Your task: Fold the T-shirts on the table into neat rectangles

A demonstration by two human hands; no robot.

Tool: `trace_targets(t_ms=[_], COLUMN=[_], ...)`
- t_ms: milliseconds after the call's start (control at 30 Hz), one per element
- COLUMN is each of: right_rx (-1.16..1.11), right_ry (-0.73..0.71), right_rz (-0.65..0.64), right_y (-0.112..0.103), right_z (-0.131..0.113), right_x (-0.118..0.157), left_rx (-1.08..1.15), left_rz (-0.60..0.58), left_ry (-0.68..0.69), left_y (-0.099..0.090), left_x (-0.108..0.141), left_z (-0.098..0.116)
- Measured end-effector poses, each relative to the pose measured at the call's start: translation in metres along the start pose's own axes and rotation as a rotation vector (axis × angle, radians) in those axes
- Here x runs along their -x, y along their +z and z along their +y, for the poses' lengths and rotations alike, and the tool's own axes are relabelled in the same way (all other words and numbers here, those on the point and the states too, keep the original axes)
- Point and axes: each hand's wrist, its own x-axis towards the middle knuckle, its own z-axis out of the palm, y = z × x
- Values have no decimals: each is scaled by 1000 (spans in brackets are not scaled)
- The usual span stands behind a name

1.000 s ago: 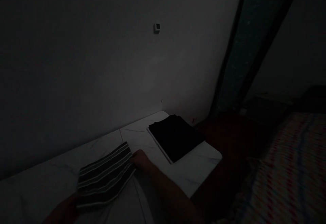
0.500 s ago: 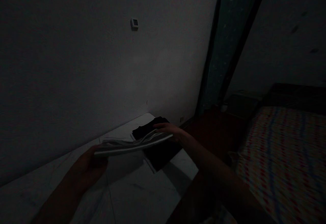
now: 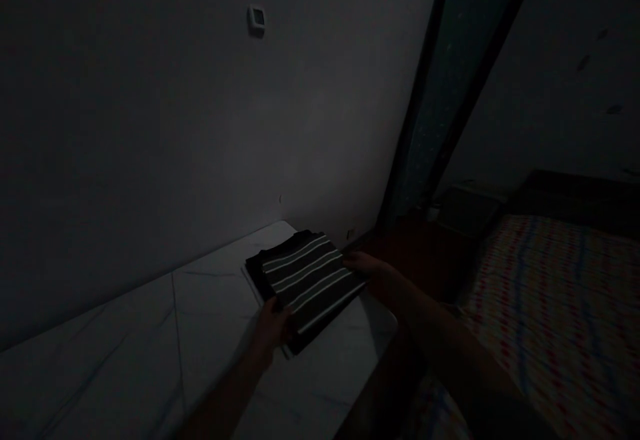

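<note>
A folded dark shirt with thin white stripes (image 3: pixel 307 280) lies flat on a folded black garment (image 3: pixel 255 270), which stands on a white marble-patterned table (image 3: pixel 150 333). My left hand (image 3: pixel 273 328) is at the near edge of the striped shirt, fingers on its fold. At the right edge, my right hand (image 3: pixel 365 265) lies against the shirt. The striped shirt hides most of the black garment. A thin white layer shows beneath the stack.
A wall-mounted white switch or sensor (image 3: pixel 257 19) is above the table. To the right are a dark teal upright panel (image 3: pixel 440 93), a dark brown surface (image 3: pixel 420 260), and a bed with a multicoloured patterned cover (image 3: pixel 550 307). The room is dim.
The striped shirt was on the table left of the black garment, then rose between my hands, and now lies on top of the black garment. The view has shifted slightly.
</note>
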Motion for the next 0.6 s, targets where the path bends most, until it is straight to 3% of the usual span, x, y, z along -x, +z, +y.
trace_targets(t_ms=[100,300,467,600], right_rx=[42,169,298,432], right_ry=[-17,-60,-32,-30], right_rz=[-69,-50,-76,-59], right_y=[2,11,12,23], right_z=[18,25,20,8], right_x=[-14,-34,-46,-57], left_rx=[-29,89,172,191], left_rz=[59,121,176,249], left_ry=[-77,-24,-82,-11], left_y=[0,5,-2,3], left_x=[3,4,-28,-57], left_z=[-6,11,24,40])
